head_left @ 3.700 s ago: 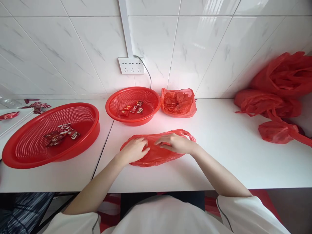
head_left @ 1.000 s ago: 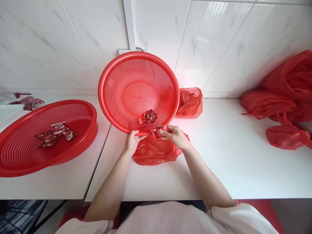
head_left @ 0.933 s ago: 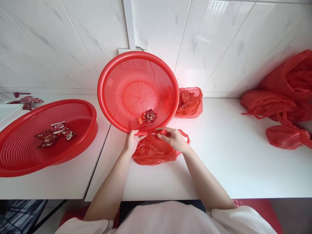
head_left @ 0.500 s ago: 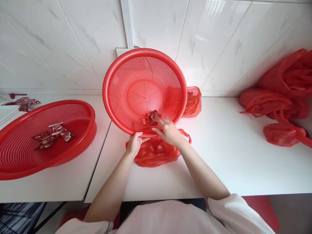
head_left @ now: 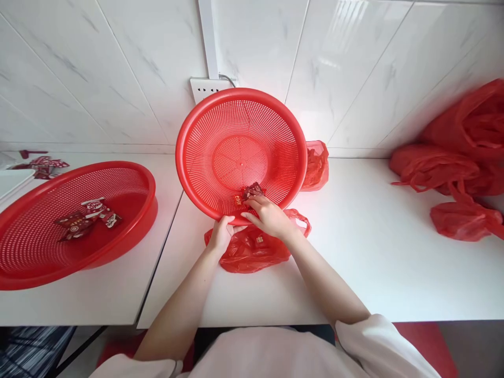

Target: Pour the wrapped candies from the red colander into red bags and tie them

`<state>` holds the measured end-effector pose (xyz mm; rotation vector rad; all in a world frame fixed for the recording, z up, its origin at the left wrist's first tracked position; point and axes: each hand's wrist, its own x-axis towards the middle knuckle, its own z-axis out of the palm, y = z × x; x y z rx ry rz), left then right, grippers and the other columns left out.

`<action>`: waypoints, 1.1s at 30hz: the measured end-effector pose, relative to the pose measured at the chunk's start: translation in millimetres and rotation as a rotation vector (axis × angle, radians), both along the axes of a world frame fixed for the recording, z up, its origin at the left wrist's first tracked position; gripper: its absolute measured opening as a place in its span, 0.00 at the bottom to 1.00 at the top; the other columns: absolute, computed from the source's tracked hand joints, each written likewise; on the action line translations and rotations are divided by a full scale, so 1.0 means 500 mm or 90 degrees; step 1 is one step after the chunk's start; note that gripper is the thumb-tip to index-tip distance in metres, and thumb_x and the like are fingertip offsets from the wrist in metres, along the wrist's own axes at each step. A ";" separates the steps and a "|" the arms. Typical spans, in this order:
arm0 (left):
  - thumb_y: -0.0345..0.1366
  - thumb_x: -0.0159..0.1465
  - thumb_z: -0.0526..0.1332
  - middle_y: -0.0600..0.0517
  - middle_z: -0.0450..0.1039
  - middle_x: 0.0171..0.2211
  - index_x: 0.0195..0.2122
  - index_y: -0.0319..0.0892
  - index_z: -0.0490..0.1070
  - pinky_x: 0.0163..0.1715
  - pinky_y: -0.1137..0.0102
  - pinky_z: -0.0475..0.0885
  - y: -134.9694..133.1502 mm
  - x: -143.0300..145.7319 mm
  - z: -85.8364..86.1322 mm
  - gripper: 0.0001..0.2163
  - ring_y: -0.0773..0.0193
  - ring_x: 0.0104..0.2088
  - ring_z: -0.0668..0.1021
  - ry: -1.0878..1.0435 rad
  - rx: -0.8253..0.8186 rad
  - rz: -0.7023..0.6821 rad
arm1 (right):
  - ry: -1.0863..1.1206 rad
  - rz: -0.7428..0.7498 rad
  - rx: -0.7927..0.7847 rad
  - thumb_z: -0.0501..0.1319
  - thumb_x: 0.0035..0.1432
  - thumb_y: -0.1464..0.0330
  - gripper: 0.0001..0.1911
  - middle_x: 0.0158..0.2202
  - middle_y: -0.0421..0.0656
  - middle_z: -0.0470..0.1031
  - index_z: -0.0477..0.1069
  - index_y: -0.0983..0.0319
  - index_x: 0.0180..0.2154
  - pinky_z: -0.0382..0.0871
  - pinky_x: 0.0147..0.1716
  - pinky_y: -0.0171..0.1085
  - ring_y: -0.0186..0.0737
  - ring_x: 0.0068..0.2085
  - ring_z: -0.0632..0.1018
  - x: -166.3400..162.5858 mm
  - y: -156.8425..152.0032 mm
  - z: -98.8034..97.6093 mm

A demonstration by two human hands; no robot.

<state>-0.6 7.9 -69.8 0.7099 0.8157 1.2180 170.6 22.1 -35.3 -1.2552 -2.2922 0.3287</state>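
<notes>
A round red mesh basket [head_left: 241, 152] is tipped up toward me on the white table [head_left: 354, 273]. My left hand [head_left: 221, 235] grips its lower rim. My right hand [head_left: 266, 214] reaches over the rim, fingers closing on small red candy packets [head_left: 252, 191] at the basket's low edge. Under both hands lies a red plastic bag [head_left: 252, 248] with a packet showing through it.
A larger red mesh basket [head_left: 74, 220] with several packets stands at the left. A filled red bag [head_left: 316, 165] sits behind the tipped basket, and more red bags [head_left: 452, 168] are piled at the right. A wall socket [head_left: 200, 86] is on the tiled wall.
The basket came off the table and was tipped over the bag. My right hand dropped a packet into the bag, then reached back into the basket for more.
</notes>
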 end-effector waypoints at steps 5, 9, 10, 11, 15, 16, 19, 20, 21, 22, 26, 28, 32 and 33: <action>0.32 0.55 0.60 0.50 0.77 0.43 0.39 0.45 0.73 0.46 0.54 0.74 -0.008 0.005 -0.016 0.10 0.50 0.50 0.76 0.028 0.011 -0.021 | -0.037 0.013 -0.034 0.45 0.65 0.50 0.35 0.64 0.54 0.59 0.52 0.64 0.65 0.39 0.65 0.58 0.51 0.65 0.59 -0.027 0.014 -0.025; 0.33 0.55 0.62 0.51 0.77 0.45 0.41 0.47 0.73 0.45 0.55 0.75 -0.012 0.004 -0.021 0.12 0.48 0.51 0.75 0.066 0.017 -0.025 | -0.023 0.069 -0.080 0.44 0.67 0.52 0.31 0.64 0.51 0.60 0.54 0.61 0.64 0.22 0.63 0.60 0.49 0.65 0.60 -0.015 0.017 -0.019; 0.33 0.55 0.61 0.51 0.77 0.44 0.42 0.47 0.73 0.45 0.55 0.75 -0.011 0.003 -0.020 0.12 0.49 0.51 0.75 0.062 0.018 -0.029 | -0.014 0.086 -0.085 0.46 0.66 0.53 0.30 0.63 0.51 0.62 0.56 0.60 0.64 0.22 0.63 0.59 0.49 0.64 0.61 -0.008 0.016 -0.014; 0.33 0.56 0.61 0.51 0.77 0.43 0.42 0.47 0.73 0.45 0.55 0.75 -0.009 0.001 -0.018 0.12 0.49 0.51 0.75 0.053 0.018 -0.030 | -0.007 0.107 -0.087 0.49 0.65 0.54 0.29 0.62 0.50 0.64 0.58 0.60 0.63 0.24 0.64 0.59 0.49 0.64 0.63 0.000 0.013 -0.007; 0.35 0.55 0.59 0.48 0.77 0.42 0.41 0.41 0.72 0.45 0.55 0.75 0.008 -0.013 -0.011 0.13 0.50 0.47 0.77 0.020 0.009 -0.006 | 0.045 0.173 -0.094 0.58 0.61 0.62 0.23 0.54 0.43 0.73 0.66 0.54 0.58 0.49 0.64 0.54 0.47 0.57 0.72 0.026 -0.006 0.020; 0.35 0.55 0.59 0.47 0.77 0.42 0.42 0.40 0.72 0.45 0.55 0.75 0.013 -0.018 -0.011 0.13 0.50 0.47 0.78 0.018 0.011 0.005 | 0.078 0.162 -0.104 0.58 0.61 0.64 0.20 0.52 0.42 0.75 0.69 0.52 0.56 0.58 0.61 0.51 0.46 0.54 0.74 0.029 -0.012 0.025; 0.34 0.54 0.59 0.46 0.76 0.44 0.43 0.39 0.71 0.44 0.55 0.75 0.024 -0.031 -0.009 0.15 0.51 0.46 0.78 0.018 0.034 0.047 | 0.239 0.083 -0.162 0.58 0.61 0.64 0.16 0.46 0.42 0.79 0.74 0.54 0.50 0.72 0.48 0.43 0.43 0.46 0.79 0.031 -0.020 0.031; 0.33 0.54 0.59 0.46 0.75 0.45 0.44 0.39 0.70 0.44 0.55 0.75 0.026 -0.034 -0.009 0.15 0.51 0.46 0.78 0.017 0.041 0.057 | 0.305 0.069 -0.194 0.60 0.60 0.63 0.16 0.44 0.42 0.80 0.75 0.56 0.49 0.73 0.45 0.42 0.43 0.43 0.80 0.031 -0.020 0.030; 0.33 0.54 0.59 0.46 0.75 0.45 0.44 0.40 0.70 0.44 0.55 0.75 0.027 -0.037 -0.008 0.15 0.52 0.46 0.77 0.016 0.044 0.063 | 0.368 0.070 -0.232 0.61 0.58 0.61 0.17 0.42 0.43 0.80 0.75 0.58 0.49 0.74 0.44 0.42 0.43 0.42 0.80 0.032 -0.018 0.029; 0.33 0.54 0.60 0.46 0.75 0.45 0.44 0.40 0.70 0.44 0.55 0.75 0.028 -0.039 -0.007 0.15 0.51 0.47 0.77 0.015 0.046 0.068 | 0.425 0.081 -0.272 0.63 0.57 0.60 0.19 0.40 0.43 0.81 0.76 0.60 0.48 0.74 0.43 0.42 0.43 0.41 0.80 0.033 -0.015 0.027; 0.33 0.53 0.60 0.47 0.74 0.46 0.43 0.41 0.69 0.44 0.56 0.75 0.031 -0.044 -0.006 0.15 0.51 0.48 0.76 0.018 0.045 0.086 | 0.519 0.133 -0.393 0.66 0.51 0.57 0.22 0.38 0.44 0.81 0.77 0.62 0.45 0.75 0.45 0.43 0.42 0.40 0.81 0.045 -0.003 0.021; 0.33 0.54 0.60 0.47 0.74 0.46 0.44 0.42 0.70 0.45 0.56 0.75 0.033 -0.045 -0.006 0.16 0.52 0.48 0.76 0.016 0.051 0.087 | 0.492 0.134 -0.421 0.66 0.52 0.57 0.23 0.38 0.44 0.81 0.76 0.62 0.47 0.76 0.43 0.43 0.43 0.40 0.81 0.049 -0.003 0.022; 0.33 0.54 0.60 0.48 0.75 0.45 0.46 0.42 0.70 0.45 0.57 0.75 0.036 -0.047 -0.005 0.17 0.52 0.48 0.77 0.011 0.058 0.099 | 0.354 0.132 -0.391 0.57 0.61 0.59 0.19 0.42 0.41 0.80 0.73 0.56 0.52 0.76 0.42 0.42 0.43 0.42 0.81 0.043 -0.023 0.038; 0.33 0.54 0.59 0.48 0.76 0.45 0.46 0.42 0.70 0.45 0.57 0.75 0.036 -0.047 -0.004 0.17 0.52 0.48 0.77 0.011 0.060 0.102 | 0.299 0.141 -0.358 0.56 0.63 0.60 0.19 0.44 0.40 0.80 0.72 0.54 0.53 0.75 0.44 0.42 0.43 0.43 0.80 0.039 -0.030 0.046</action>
